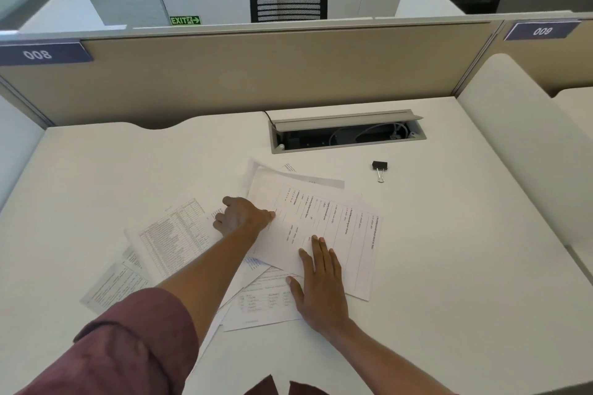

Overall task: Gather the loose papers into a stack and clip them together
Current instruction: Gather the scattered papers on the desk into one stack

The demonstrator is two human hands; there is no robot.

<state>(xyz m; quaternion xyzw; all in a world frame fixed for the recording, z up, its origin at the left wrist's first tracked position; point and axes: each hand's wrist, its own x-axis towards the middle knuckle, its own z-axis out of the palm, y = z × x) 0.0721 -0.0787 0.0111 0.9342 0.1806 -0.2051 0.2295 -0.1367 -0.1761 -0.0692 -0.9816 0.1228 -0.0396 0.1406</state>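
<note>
Several printed papers lie spread and overlapping in the middle of the white desk (449,234). The top sheet (340,228) carries a printed form and lies askew. My left hand (240,216) pinches that sheet's left edge between thumb and fingers. My right hand (317,285) lies flat, fingers apart, on the sheet's lower part and the papers under it. More sheets with tables (173,234) fan out to the left, partly hidden under my left arm. A black binder clip (379,167) lies alone on the desk, up and to the right of the papers.
An open cable tray (348,135) with wires is set into the desk behind the papers. A beige partition (256,74) closes the far side, and white dividers (513,138) stand at the right and left. Office chairs are beyond the partition.
</note>
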